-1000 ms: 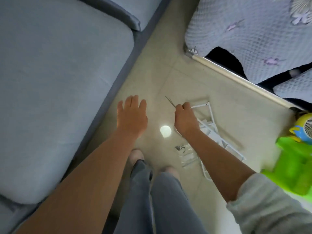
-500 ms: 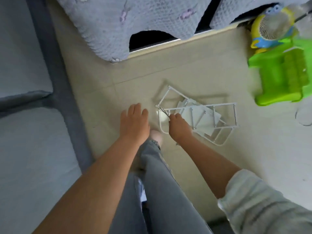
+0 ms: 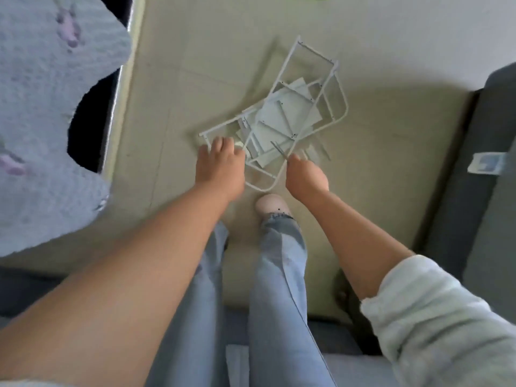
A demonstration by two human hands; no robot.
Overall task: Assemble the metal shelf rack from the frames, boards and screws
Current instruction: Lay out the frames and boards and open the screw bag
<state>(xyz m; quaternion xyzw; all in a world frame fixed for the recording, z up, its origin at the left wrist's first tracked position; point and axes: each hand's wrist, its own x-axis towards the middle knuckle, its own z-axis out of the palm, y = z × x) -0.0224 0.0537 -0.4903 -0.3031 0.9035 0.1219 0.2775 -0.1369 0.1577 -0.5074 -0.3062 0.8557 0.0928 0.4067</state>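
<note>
White frames [image 3: 332, 88]: two, atop several boards [image 3: 287, 113]; two hands near.

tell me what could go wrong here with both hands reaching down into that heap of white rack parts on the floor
1. The white metal frames and flat white boards lie tangled in one pile; lifting one piece may drag or topple the rest.
2. The right hand pinches a thin metal tool while reaching in, so it could slip or jab.
3. The left hand reaches over the frame's corner, where fingers might get caught.
</note>
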